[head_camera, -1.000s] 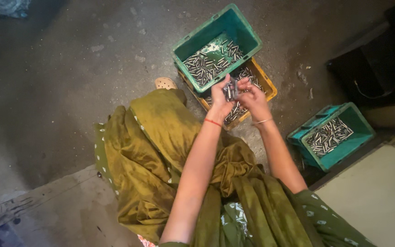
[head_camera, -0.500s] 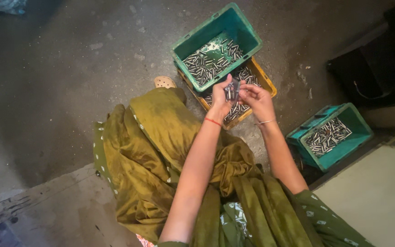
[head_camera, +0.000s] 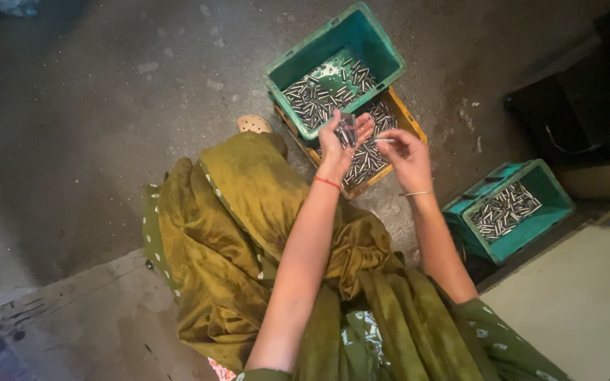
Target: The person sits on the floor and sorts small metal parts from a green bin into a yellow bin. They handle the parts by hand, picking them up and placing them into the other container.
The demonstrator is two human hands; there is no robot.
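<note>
Stained concrete floor (head_camera: 107, 106), three crates of metal pins, left hand (head_camera: 340, 141) clutching pins (head_camera: 348, 130), right hand (head_camera: 407, 152) pinching one.

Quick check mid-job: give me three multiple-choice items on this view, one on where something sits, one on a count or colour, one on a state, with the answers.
1. Where does the yellow crate sit?
A. Under and beside the upper green crate
B. On the person's lap
C. Inside the right-side green crate

2. How many green crates are in view?
A. One
B. Two
C. Four

3. What is the left hand doing?
A. Resting flat on the floor
B. Holding a bunch of small metal pins, fingers raised
C. Gripping a crate rim

Answers: 1 A, the yellow rim shows from beneath the green crate's near edge. 2 B, one sits above the hands and one at the right. 3 B, pins stand in its grasp, while the right hand pinches a single pin.
</note>
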